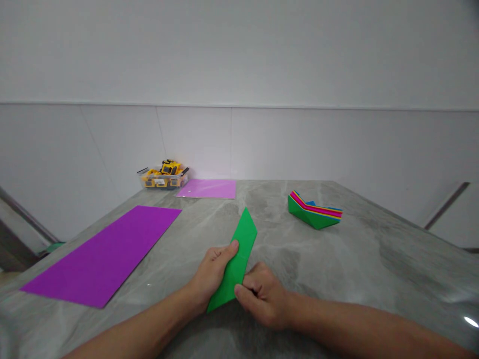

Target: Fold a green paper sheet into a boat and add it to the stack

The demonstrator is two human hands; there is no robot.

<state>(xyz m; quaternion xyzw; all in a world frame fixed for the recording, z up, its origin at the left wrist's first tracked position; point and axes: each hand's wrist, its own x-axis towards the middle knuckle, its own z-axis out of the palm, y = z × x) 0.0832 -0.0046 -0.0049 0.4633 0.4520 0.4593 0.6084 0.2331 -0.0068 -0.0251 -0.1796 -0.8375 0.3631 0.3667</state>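
Note:
A folded piece of green paper (pixel 236 264), long with slanted ends, is held up over the near part of the table. My left hand (pixel 212 271) grips its left edge, the thumb lying on the face toward me and the other fingers hidden behind. Against the lower right edge, my right hand (pixel 264 296) pinches the paper between thumb and curled fingers. To the right, farther back, sits a folded paper boat (pixel 316 214) with a green underside and stripes of pink, yellow and blue along its rim.
A large purple sheet (pixel 108 254) lies on the left of the grey marbled table (pixel 366 279). Near the back wall are a lighter purple sheet (pixel 209 189) and a clear plastic box (pixel 162 180) of yellow toy vehicles. The table's right edge slants toward me.

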